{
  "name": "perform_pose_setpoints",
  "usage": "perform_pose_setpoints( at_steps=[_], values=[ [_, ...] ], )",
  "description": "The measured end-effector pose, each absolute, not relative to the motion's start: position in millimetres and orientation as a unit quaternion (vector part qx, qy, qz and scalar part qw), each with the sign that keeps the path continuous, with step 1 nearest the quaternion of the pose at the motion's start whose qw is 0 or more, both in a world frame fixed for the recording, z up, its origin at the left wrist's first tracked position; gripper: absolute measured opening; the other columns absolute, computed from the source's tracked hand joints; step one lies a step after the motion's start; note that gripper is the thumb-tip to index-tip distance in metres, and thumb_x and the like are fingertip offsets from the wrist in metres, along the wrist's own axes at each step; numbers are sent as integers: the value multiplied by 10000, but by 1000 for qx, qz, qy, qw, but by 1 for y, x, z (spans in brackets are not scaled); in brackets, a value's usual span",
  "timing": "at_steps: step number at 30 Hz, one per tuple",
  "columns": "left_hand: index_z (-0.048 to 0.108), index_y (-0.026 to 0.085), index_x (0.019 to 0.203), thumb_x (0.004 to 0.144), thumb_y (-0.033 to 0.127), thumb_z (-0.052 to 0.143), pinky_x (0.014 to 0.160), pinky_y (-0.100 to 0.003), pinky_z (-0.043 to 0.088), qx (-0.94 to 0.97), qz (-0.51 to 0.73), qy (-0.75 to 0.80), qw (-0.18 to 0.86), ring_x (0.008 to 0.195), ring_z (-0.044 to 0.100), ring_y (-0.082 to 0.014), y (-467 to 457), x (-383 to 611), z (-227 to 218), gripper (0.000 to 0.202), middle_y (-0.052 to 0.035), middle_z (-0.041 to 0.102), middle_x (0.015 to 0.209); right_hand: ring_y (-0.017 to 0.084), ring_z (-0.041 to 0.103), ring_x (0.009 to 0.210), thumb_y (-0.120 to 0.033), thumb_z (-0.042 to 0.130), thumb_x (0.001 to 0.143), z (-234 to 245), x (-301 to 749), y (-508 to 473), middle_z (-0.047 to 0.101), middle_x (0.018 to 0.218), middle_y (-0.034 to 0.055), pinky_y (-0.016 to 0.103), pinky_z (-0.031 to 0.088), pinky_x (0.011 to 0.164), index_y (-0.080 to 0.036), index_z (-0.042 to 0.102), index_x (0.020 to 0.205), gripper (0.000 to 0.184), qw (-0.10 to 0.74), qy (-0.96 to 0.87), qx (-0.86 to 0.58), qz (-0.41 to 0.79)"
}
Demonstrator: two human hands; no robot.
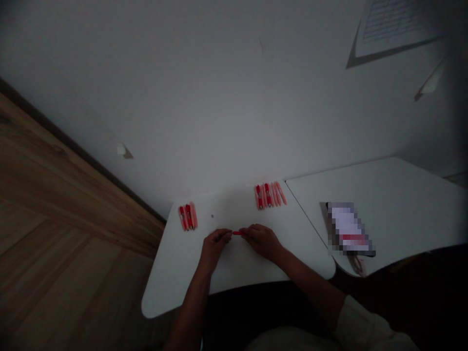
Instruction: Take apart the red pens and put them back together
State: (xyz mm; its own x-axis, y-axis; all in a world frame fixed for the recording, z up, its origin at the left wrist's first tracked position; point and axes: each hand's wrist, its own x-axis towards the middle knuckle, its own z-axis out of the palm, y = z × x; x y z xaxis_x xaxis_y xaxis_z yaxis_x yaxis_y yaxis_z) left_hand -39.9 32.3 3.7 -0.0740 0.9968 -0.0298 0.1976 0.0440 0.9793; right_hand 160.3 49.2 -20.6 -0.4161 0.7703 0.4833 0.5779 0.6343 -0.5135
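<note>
We look down on a white table (175,278) in dim light, its rounded corner at the lower middle of the frame. Near its front edge, our left hand (215,248) and right hand (262,242) come together, with a short red stick (237,233) held level between them. The stick sits just above the middle of the frame, and most of it is hidden by the hands. Both hands are curled inward, with the fingers closed rather than spread. The fingertips of each hand pinch one end of the stick, but in this light we cannot tell exactly which fingers press on it.

Two small groups of slim red and pink sticks lie on the table, well apart from the hands. The left group (187,217) is near the table's back left corner. The right group (269,195) is on the back edge, closer to the middle of the frame, and has more sticks. A small dark speck (212,216) lies between the left group and the hands.

A second white table (387,195) meets the first on the right. A blurred flat packet (350,228) lies on it. A white cuff (358,321) shows at the lower right, and a wood floor (54,195) fills the left side.
</note>
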Motion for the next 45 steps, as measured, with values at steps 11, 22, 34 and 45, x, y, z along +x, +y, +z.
perform_pose_setpoints(
  at_steps=[11,22,34,45],
  values=[
    [704,157,952,697,419,676,706,-285,467,505,476,566,444,689,586,-154,34,-42,1,367,-47,668,739,138,609,804,-352,453,935,-18,161,49,668,862,37,236,453,732,-251,625,1100,259,377,-810,-418,165],
    [701,154,879,671,408,706,685,-277,471,497,487,574,432,664,583,-148,35,-43,-3,328,-39,666,718,127,621,774,-382,510,902,-19,160,49,694,862,22,227,455,722,-231,629,1064,252,381,-799,-432,173],
    [680,154,840,697,427,679,672,-254,445,506,482,564,440,654,557,-132,34,-41,0,308,-18,635,680,123,623,738,-440,518,889,-17,162,46,704,817,7,214,432,705,-266,693,946,254,410,-789,-428,162],
    [662,159,825,717,409,669,683,-246,436,517,476,557,443,664,557,-131,34,-42,0,272,-8,624,674,119,592,718,-376,501,904,-15,161,45,664,799,32,214,426,679,-207,661,888,233,413,-795,-418,151]
  ],
)
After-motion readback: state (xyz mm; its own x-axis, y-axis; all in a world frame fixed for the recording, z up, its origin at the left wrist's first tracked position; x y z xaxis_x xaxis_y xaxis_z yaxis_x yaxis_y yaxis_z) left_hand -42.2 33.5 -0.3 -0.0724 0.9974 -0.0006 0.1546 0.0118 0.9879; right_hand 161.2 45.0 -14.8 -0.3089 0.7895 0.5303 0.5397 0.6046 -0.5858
